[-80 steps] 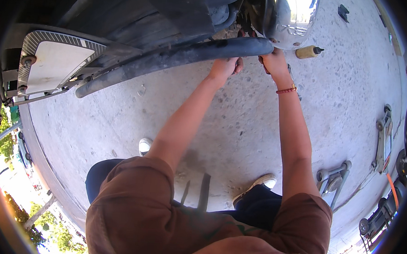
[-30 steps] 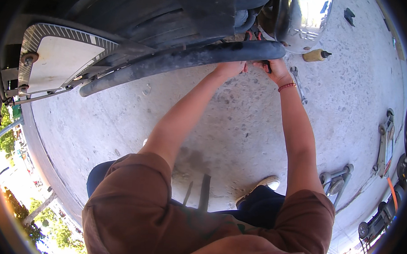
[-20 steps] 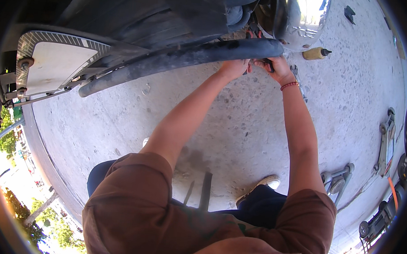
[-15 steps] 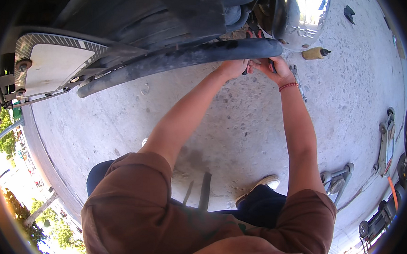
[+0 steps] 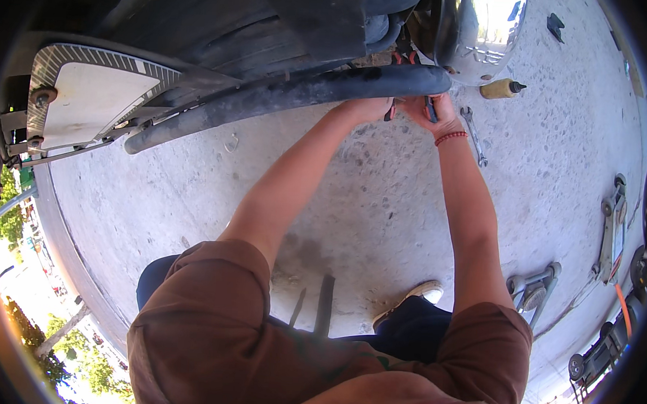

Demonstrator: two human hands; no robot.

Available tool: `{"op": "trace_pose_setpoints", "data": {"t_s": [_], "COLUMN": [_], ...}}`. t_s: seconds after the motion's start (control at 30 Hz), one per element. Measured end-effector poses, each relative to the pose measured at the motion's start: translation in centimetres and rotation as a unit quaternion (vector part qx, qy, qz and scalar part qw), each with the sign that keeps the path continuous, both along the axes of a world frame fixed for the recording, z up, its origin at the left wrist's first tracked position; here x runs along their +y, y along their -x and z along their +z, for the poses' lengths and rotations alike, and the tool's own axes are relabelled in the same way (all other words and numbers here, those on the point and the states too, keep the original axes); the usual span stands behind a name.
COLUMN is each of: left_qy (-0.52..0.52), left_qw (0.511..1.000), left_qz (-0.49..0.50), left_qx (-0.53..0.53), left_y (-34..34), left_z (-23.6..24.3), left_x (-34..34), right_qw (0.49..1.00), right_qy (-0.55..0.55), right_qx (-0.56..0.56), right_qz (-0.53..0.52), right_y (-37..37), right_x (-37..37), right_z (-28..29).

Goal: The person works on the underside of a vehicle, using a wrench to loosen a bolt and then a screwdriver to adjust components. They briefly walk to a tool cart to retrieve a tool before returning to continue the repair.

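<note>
My two hands work close together under the right end of a thick black tube [image 5: 285,90], at the underside of a vehicle. My left hand [image 5: 371,109] is closed at the tube's lower edge, its fingers mostly hidden. Just right of it a short red-and-black handle [image 5: 390,112] sticks out, apparently in its grip. A dark blue-black handle [image 5: 431,108] lies in my curled right hand [image 5: 420,114], with a red beaded bracelet on that wrist. Above the tube more red-and-black parts [image 5: 405,57] show; whether they belong to the same tool, I cannot tell.
A combination wrench [image 5: 473,136] lies on the concrete floor [image 5: 382,183] right of my wrist. Beyond it stand a shiny chrome part [image 5: 486,36] and a yellowish bottle [image 5: 502,88]. Wheeled floor jacks [image 5: 612,229] are at far right. A white panel [image 5: 93,105] is at left.
My right hand and wrist have shifted slightly left, away from the wrench, showing more of it. The dark handle in that hand is tilted more upright. My left hand stays nearly in place.
</note>
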State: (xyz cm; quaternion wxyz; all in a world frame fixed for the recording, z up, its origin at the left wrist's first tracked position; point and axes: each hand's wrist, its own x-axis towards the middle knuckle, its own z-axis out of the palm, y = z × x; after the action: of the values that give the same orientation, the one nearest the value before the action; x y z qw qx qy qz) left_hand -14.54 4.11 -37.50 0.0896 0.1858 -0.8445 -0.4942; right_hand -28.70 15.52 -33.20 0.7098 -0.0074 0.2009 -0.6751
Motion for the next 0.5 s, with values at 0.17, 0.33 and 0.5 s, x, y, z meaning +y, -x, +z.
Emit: {"op": "trace_pose_setpoints", "data": {"t_s": [0.17, 0.33, 0.5], "left_qy": [0.204, 0.044, -0.193], "left_qw": [0.973, 0.978, 0.957], "left_qz": [0.043, 0.098, 0.217], "left_qx": [-0.099, -0.178, -0.001], "left_y": [0.4, -1.1, -0.4], "left_z": [5.5, 7.2, 4.4], "left_x": [1.1, 1.0, 0.3], "right_qw": [0.998, 0.982, 0.955], "right_qy": [-0.02, -0.076, -0.084], "right_qx": [0.049, 0.17, 0.286], "right_qz": [-0.04, -0.024, 0.0], "right_y": [1.0, 2.1, 2.2], "right_x": [0.0, 0.3, -0.3], "right_z": [1.0, 1.2, 0.7]}}
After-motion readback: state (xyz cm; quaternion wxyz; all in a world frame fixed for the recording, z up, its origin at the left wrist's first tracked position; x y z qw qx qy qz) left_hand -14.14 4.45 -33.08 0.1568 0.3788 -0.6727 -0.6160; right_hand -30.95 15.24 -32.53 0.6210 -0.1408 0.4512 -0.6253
